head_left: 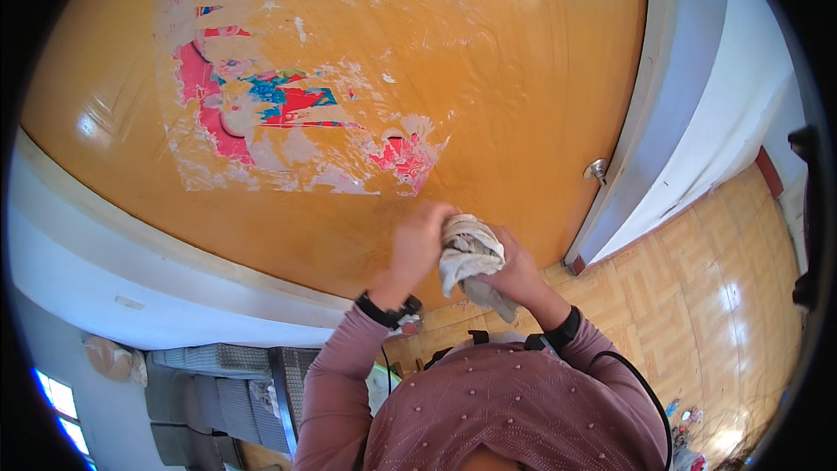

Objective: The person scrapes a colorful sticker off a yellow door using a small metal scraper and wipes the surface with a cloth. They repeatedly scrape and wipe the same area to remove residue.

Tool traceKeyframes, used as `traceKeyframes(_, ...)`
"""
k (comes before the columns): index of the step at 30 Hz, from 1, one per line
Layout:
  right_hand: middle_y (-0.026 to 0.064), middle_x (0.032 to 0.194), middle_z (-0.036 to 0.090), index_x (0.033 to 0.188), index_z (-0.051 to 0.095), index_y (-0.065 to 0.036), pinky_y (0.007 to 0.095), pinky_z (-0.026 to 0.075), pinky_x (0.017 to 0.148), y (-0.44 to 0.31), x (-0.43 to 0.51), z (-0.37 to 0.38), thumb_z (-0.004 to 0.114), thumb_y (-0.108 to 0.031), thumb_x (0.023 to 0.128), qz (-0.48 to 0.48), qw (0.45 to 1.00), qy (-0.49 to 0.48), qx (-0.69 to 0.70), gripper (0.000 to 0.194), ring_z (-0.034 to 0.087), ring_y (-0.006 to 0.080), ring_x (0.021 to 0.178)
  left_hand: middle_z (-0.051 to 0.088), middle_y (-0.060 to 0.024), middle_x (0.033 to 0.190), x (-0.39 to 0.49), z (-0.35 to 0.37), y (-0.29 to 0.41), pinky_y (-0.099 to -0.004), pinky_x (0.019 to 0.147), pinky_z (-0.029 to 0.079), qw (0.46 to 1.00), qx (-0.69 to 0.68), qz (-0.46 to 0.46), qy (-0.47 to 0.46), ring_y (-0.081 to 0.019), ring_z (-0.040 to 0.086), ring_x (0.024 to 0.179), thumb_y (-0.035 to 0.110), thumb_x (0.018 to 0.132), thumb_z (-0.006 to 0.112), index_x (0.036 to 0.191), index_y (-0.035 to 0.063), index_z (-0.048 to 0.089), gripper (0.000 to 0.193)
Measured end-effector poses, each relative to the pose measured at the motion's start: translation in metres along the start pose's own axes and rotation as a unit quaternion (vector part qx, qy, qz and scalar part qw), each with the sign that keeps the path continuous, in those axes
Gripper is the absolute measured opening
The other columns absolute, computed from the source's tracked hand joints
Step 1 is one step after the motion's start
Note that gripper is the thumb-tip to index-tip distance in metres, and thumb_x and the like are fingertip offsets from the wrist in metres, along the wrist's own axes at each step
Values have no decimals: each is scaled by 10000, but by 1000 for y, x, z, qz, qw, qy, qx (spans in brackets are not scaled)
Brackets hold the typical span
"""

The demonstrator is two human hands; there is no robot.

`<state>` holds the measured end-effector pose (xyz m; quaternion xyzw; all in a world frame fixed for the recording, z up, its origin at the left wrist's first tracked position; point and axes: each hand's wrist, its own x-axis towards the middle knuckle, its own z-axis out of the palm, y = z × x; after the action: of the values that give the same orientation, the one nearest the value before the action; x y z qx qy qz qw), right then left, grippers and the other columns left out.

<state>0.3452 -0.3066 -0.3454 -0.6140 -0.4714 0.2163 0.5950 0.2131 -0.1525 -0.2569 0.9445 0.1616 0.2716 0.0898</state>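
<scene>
Between my two hands is a bunched, off-white cloth (472, 250), with a loose end hanging below. My left hand (422, 245) grips its left side and looks slightly blurred. On the other side, my right hand (520, 268) holds the cloth, its fingers partly hidden behind the folds. Both wrists wear black straps. Before me stands an orange-brown wooden door (516, 131). Torn remnants of a pink, red and blue paper poster (297, 101) cling to it, with whitish paper residue around them.
A metal door knob (596, 171) sits at the door's right edge beside the pale frame (660, 104). Below left is a grey sofa (229, 399). Part of a green-rimmed basin (379, 384) shows beside my body. Small litter (686, 428) lies on the tiled floor (693, 294).
</scene>
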Motion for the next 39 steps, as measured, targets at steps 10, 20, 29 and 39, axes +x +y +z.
traceKeyframes(10, 127, 1179, 689, 1302, 564, -44, 364, 533, 922, 63, -4, -14, 831, -127, 734, 118, 986, 23, 112, 633, 670, 253, 1088, 707, -111, 975, 19, -77, -9, -313, 693, 529, 984, -1, -37, 173, -220, 684, 828, 9, 923, 653, 1063, 44, 707, 154)
traceKeyframes(20, 96, 1205, 682, 1349, 546, -28, 352, 507, 980, 80, -21, 0, 827, -62, 731, 167, 964, -26, 205, 680, 644, 209, 1119, 663, -90, 821, 76, -100, -11, -353, 596, 514, 959, 142, 86, 229, -301, 659, 729, -12, 825, 695, 955, 66, 722, 155)
traceKeyframes(29, 94, 1205, 683, 1340, 550, -26, 349, 507, 977, 79, -19, -4, 829, -54, 727, 189, 966, -23, 174, 674, 644, 208, 1117, 617, -85, 796, 82, -96, -21, -375, 585, 509, 961, 121, 91, 232, -294, 639, 699, -23, 794, 673, 935, 77, 708, 176)
traceKeyframes(39, 96, 1202, 683, 1354, 538, -18, 349, 514, 972, 84, -19, -1, 816, -1, 716, 172, 952, -21, 253, 696, 643, 202, 1113, 656, -125, 836, 84, -97, -14, -378, 607, 523, 968, 129, 102, 190, -319, 660, 726, -18, 818, 694, 945, 65, 711, 153)
